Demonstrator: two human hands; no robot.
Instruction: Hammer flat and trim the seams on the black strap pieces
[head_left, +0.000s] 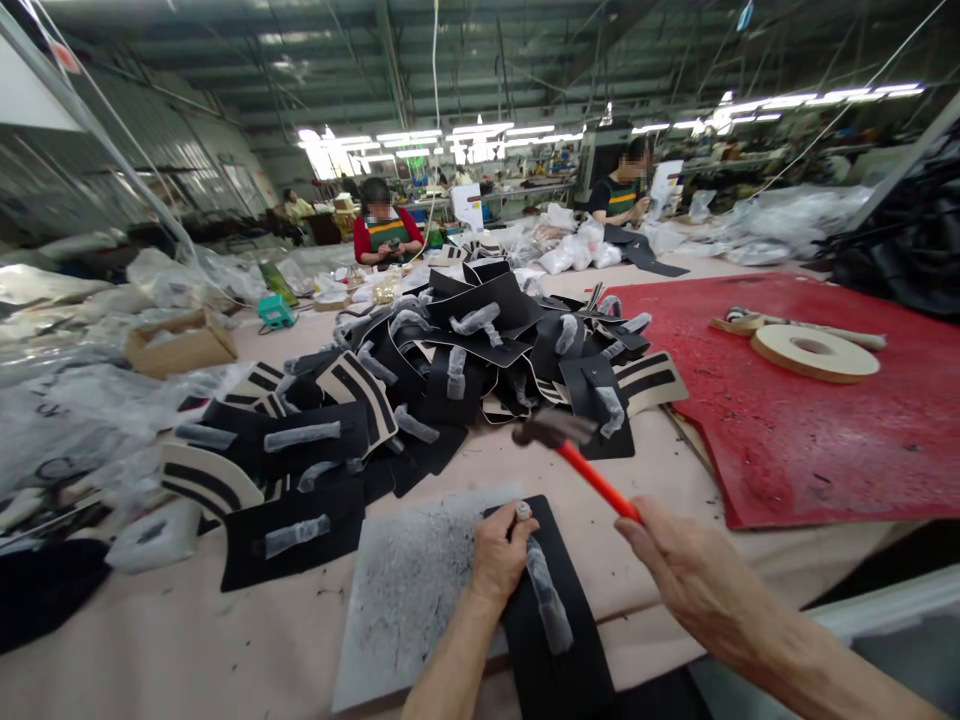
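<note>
My right hand (694,570) grips the orange handle of a hammer (581,462), whose dark head hangs raised and blurred above the table. My left hand (499,555) is closed around a small metal punch (523,511) standing upright on a black cut piece (559,600). A strip wrapped in clear film lies along that piece. The piece rests partly on a scuffed grey striking plate (409,590). Just behind lies a big heap of black and cream cut pieces (450,370).
A red cutting mat (810,440) covers the table's right side, with a roll of tape (814,352) on it. Plastic bags and a cardboard box (180,345) crowd the left. Two people work at the table's far end.
</note>
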